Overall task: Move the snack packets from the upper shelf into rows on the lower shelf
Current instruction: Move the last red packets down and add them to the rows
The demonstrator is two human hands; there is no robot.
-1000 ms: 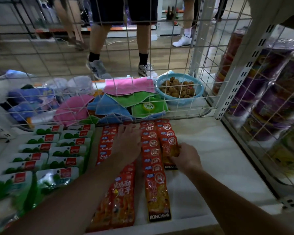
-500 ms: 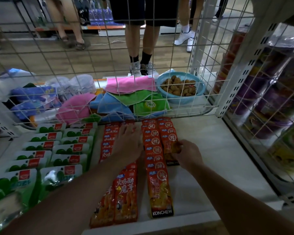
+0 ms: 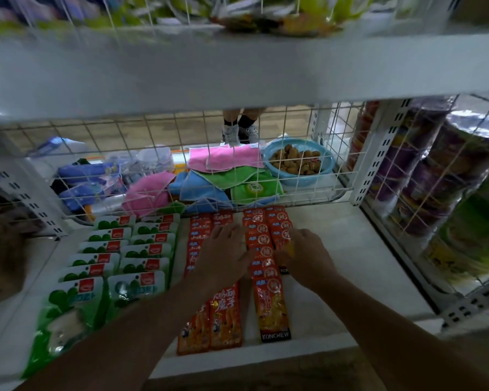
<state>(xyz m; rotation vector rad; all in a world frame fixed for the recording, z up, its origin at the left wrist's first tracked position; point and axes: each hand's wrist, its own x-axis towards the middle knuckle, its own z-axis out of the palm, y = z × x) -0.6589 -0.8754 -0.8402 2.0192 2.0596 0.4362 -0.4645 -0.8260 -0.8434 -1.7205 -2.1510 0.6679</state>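
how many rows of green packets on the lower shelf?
2: outer green row at far left, inner green row right beside it, bordering the red packets. None appear hidden.

- "KONCHEW": white capitals on a black band at the near end of the front orange packet (image 3: 274,311), lower centre of the frame.
- "KO…": the same band on the neighbouring packet (image 3: 284,268), just to the right and further back. The rest is cut off by the right hand (image 3: 304,253).
- "火鸡面 / 魔芋": large white characters in two lines on the front red packet (image 3: 226,314), lower centre.
- Green packets (image 3: 136,287), lower left: red square label and white lettering, too blurred to read.
- Round emblems on the orange rows, centre: not legible.
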